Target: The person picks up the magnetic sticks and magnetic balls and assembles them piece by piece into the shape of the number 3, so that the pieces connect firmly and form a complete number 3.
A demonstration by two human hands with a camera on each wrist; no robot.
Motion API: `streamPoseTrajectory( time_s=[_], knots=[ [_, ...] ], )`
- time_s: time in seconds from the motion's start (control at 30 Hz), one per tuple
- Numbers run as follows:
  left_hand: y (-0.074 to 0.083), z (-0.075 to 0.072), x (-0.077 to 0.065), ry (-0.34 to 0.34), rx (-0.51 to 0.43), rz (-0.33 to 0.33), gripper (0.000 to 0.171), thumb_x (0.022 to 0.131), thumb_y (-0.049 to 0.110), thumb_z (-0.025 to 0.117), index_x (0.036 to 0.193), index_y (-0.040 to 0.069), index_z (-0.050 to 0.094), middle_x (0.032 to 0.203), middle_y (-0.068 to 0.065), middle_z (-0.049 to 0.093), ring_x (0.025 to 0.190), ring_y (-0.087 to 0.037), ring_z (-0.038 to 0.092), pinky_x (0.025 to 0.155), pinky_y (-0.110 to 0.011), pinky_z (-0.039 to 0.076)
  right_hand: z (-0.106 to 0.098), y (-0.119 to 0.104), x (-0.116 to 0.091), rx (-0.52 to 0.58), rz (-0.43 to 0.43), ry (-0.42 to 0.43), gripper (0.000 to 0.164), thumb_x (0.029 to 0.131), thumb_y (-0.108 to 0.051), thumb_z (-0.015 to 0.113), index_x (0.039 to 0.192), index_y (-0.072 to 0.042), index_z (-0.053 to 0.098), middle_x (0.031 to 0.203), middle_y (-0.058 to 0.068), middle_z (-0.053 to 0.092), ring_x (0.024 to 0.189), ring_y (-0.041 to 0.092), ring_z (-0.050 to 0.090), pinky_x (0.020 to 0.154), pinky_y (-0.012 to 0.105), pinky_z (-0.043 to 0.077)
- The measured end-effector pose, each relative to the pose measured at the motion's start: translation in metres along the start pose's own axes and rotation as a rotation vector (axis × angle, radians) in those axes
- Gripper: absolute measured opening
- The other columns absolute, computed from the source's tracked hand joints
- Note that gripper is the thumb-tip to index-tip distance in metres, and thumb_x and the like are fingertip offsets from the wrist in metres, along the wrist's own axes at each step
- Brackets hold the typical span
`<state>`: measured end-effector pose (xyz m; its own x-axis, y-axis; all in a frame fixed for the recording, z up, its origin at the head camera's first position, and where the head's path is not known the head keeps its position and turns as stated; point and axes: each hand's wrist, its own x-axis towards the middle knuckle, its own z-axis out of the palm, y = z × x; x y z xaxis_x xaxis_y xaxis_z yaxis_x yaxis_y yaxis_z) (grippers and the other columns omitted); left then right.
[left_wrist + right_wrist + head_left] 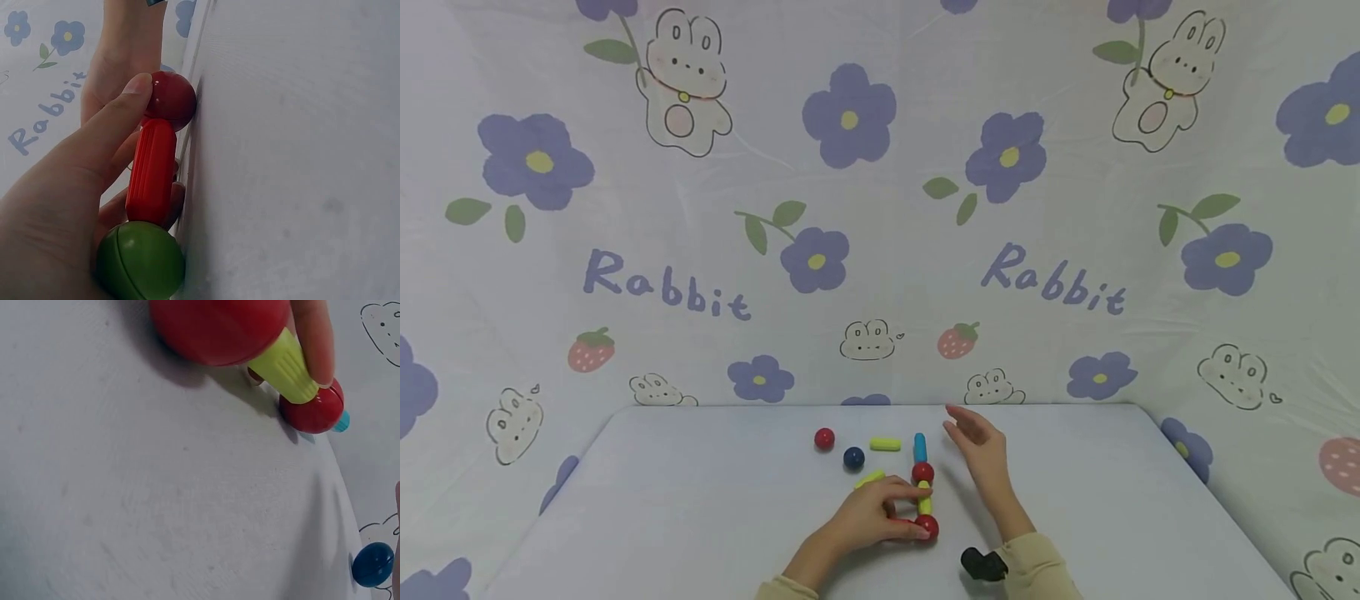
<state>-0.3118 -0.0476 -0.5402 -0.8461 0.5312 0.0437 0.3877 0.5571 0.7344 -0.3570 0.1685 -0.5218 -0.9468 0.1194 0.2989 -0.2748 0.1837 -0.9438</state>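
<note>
A chain of toy balls and sticks lies on the white table: a near red ball (927, 527), a yellow stick (924, 498), a far red ball (922, 473), then a blue stick (921, 448). My left hand (872, 515) grips the chain, thumb on the near red ball and a finger by the yellow stick. Beneath its palm, a red stick (152, 170) and a green ball (142, 259) continue from that ball, hidden in the head view. Right of the chain, my right hand (985, 458) is raised with loose fingers, holding nothing. A blue ball (373, 565) shows near its fingers.
Left of the chain are a loose red ball (824, 439), a dark blue ball (853, 458) and a yellow stick (886, 445). Another yellow stick (870, 480) is partly behind my left hand. A black device (983, 565) sits at my right wrist. Printed cloth hangs behind the table.
</note>
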Motion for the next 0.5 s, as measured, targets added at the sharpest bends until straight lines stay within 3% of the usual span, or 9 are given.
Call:
streamPoseTrajectory(
  time_s=[0.13,0.5],
  knots=[
    [-0.001,0.000,0.000,-0.003,0.005,0.002,0.051,0.077,0.054,0.076,0.125,0.043,0.063,0.111,0.016,0.065,0.080,-0.004,0.052,0.067,-0.016,0.048,-0.004,-0.002,0.001,0.000,-0.011,0.070,0.039,0.091,-0.031,0.069,0.126,-0.015,0.063,0.134,0.002,0.063,0.131,0.018,0.054,0.107,0.020,0.044],
    [0.000,0.000,0.000,0.003,0.000,0.023,0.051,0.078,0.052,0.076,0.126,0.040,0.064,0.110,0.014,0.066,0.081,-0.004,0.052,0.067,-0.016,0.047,-0.012,0.009,0.001,0.027,-0.040,0.173,0.043,0.093,-0.021,0.067,0.133,-0.010,0.058,0.145,0.010,0.052,0.143,0.022,0.039,0.122,0.042,0.027]
  ],
)
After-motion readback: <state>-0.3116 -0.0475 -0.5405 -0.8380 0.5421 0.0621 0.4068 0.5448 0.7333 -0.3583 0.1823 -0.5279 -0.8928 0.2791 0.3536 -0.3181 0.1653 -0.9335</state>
